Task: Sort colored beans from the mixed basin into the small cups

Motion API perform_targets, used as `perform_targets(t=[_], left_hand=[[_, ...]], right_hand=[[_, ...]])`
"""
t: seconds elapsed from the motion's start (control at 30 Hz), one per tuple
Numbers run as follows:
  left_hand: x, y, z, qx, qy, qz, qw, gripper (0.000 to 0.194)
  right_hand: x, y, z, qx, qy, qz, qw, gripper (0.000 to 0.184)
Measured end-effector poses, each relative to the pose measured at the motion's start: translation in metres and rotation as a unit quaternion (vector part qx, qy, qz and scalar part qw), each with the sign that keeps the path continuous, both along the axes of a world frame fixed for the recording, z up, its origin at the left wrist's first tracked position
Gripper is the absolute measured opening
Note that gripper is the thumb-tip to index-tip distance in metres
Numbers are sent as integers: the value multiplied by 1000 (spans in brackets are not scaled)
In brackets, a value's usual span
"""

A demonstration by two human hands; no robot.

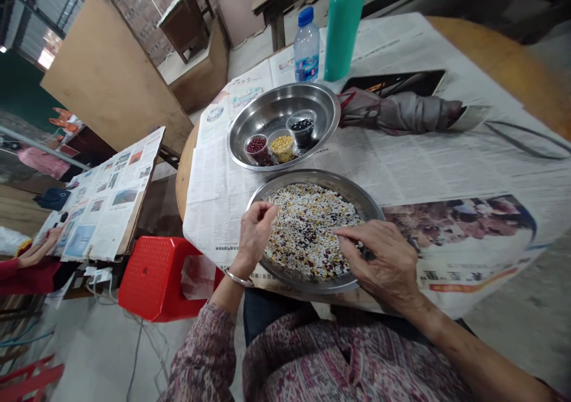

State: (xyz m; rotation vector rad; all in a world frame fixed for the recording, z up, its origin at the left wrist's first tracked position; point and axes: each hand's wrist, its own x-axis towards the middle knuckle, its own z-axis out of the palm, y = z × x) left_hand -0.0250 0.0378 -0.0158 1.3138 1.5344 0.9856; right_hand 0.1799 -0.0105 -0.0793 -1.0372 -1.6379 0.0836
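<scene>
Head view: where's the grain mix?
Lower middle of the frame. Mixed grains (312, 226), white with yellow and dark bits, spread in the lower metal pan (307, 285).

Left hand (256, 235)?
Over that pan's left side. Thumb and forefinger bunched close; whether they meet or pinch a grain, can't tell. Silver bracelet (239, 279) on the wrist.

Right hand (383, 256)?
Over the pan's right side, forefinger out toward the grains, thumb apart from it. Contact with the grains: can't tell.

Other pan?
Upper metal pan (267, 112), just above in the frame. Three clear cups inside: dark red beans (257, 145) left, yellow beans (282, 146) middle, black beans (303, 125) right.

Rest of the table (461, 36)?
Newspaper (450, 167) over most of it. Top centre: blue-capped bottle (307, 51), green bottle (343, 36) beside it. Upper right: folded grey umbrella (401, 112).

Off the table?
Red stool (149, 277), lower left. Another person's forearm (38, 248), far left edge.
</scene>
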Motion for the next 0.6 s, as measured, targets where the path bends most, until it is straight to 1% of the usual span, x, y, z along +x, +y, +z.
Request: perform_targets(t=[0.07, 0.1, 0.13, 0.17, 0.2, 0.23, 0.27, 0.3, 0.33, 0.4, 0.43, 0.5, 0.6], left_hand=[[-4, -2, 6, -69, -154, 36, 985, 19], [-6, -2, 7, -85, -195, 48, 976, 18], [-8, -1, 8, -86, -202, 54, 974, 16], [-10, 1, 7, -74, -171, 52, 981, 15], [-11, 4, 6, -49, -107, 42, 992, 12], [-11, 6, 4, -17, -20, 23, 999, 9], [-11, 8, 2, 18, 80, -1, 997, 7], [-10, 10, 0, 51, 181, -24, 982, 7], [-8, 11, -2, 77, 271, -43, 958, 8], [-5, 13, -5, 101, 404, -72, 907, 15], [-3, 13, -7, 100, 447, -80, 885, 18], [-1, 14, -9, 93, 500, -93, 856, 22], [0, 16, -11, 89, 537, -106, 832, 22]], right_hand=[[0, 0, 0, -1, 3, 0, 1000, 22], [0, 0, 0, -1, 3, -1, 1000, 22], [0, 0, 0, 1, 3, -3, 1000, 21], [0, 0, 0, 3, 2, -4, 1000, 20], [0, 0, 1, 5, 1, -5, 1000, 19], [0, 0, 1, 6, 0, -6, 1000, 19], [0, 1, 1, 7, 0, -6, 1000, 18], [0, 1, 2, 6, 0, -7, 1000, 18], [0, 1, 3, 6, 0, -7, 1000, 18], [-1, 1, 5, 10, -1, -10, 1000, 18], [-1, 2, 5, 12, -3, -10, 1000, 18], [-1, 2, 5, 13, -4, -9, 1000, 18], [0, 1, 4, 4, -3, -4, 1000, 19]])
